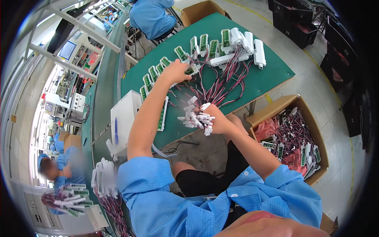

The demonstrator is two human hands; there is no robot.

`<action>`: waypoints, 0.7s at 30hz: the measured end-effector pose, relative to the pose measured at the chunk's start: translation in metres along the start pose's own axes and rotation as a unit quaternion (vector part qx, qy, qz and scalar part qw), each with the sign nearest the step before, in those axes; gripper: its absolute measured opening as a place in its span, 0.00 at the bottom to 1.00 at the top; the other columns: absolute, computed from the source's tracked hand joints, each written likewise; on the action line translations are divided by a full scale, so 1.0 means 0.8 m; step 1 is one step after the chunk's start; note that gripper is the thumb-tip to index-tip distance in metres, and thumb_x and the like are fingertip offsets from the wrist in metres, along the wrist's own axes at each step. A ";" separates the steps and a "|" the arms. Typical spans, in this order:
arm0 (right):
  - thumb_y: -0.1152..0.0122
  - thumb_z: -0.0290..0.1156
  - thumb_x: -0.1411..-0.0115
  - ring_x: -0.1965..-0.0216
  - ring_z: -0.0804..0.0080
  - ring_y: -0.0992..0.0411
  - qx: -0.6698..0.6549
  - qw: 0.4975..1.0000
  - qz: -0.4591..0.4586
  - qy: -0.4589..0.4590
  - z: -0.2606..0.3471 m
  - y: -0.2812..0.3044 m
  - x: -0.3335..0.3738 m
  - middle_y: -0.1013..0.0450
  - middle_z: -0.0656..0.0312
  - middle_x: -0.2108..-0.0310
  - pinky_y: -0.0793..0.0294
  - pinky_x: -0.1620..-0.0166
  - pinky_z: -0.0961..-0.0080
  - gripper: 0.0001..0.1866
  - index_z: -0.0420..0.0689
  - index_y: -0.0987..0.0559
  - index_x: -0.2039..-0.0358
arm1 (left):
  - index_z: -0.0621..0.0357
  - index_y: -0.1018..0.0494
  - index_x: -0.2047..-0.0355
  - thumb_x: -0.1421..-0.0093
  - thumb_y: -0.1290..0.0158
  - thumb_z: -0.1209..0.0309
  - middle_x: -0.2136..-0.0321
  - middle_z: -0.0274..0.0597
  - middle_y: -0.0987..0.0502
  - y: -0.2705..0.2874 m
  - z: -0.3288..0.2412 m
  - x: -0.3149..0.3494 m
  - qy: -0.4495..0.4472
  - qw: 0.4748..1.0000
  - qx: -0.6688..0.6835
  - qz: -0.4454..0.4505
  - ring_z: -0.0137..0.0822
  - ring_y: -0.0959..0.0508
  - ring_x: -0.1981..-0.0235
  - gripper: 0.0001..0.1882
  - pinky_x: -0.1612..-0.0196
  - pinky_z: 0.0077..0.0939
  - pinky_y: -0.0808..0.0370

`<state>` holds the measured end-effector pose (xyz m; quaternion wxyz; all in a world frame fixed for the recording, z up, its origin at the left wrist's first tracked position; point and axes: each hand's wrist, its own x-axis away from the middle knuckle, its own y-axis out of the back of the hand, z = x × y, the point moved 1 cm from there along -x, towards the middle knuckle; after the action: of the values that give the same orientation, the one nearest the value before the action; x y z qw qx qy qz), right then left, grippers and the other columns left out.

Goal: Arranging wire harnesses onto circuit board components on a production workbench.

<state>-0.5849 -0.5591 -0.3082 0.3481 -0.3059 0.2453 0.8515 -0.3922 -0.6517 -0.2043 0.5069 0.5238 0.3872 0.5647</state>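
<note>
My right hand (218, 119) is closed around a bunch of cable ends with white plug connectors (196, 118), held over the near edge of the green table (272, 73). Red, black and white wires (215, 89) fan out from the bunch to green circuit boards in white housings. Farther forward and to the left, my left hand (176, 72) has its thumb and fingers about one white-housed circuit board (192, 70); the hand partly hides it. More boards (153, 73) lie in a curved row left of that hand. At the far right, white housings (241, 41) are piled together.
A cardboard box (321, 152) of wired boards and pink wrap stands at the right. Left of the table are a white box (125, 114) with a blue pen (116, 130) and a heap of wired housings (104, 177). Two other people in blue are nearby; black crates (294, 23) stand far right.
</note>
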 end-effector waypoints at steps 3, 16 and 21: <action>0.42 0.31 0.55 0.78 0.53 0.37 -0.006 1.000 0.002 -0.005 0.030 0.012 -0.012 0.37 0.53 0.81 0.39 0.73 0.66 0.10 0.40 0.28 0.74 | 0.56 0.30 0.50 0.46 0.45 0.71 0.51 0.51 0.31 0.035 -0.038 -0.037 -0.064 0.984 0.063 -0.156 0.50 0.30 0.50 0.21 0.48 0.37 0.30; 0.39 0.33 0.56 0.76 0.51 0.34 -0.011 1.000 -0.006 -0.005 0.030 0.006 -0.009 0.36 0.54 0.80 0.36 0.73 0.62 0.12 0.40 0.29 0.73 | 0.57 0.34 0.48 0.59 0.44 0.84 0.61 0.44 0.26 0.046 -0.092 -0.167 -0.356 0.909 -0.068 -0.207 0.45 0.27 0.56 0.33 0.49 0.35 0.31; 0.37 0.34 0.61 0.73 0.48 0.32 0.007 0.999 -0.004 -0.031 0.025 0.013 -0.005 0.32 0.53 0.78 0.34 0.70 0.61 0.14 0.43 0.28 0.74 | 0.57 0.35 0.55 0.55 0.41 0.74 0.65 0.45 0.27 0.093 -0.078 -0.083 -0.219 0.949 -0.069 -0.215 0.47 0.28 0.57 0.25 0.53 0.39 0.30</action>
<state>-0.5971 -0.5552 -0.2896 0.3610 -0.2781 0.2394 0.8573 -0.4700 -0.7249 -0.1547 0.7235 0.5026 0.3298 0.3395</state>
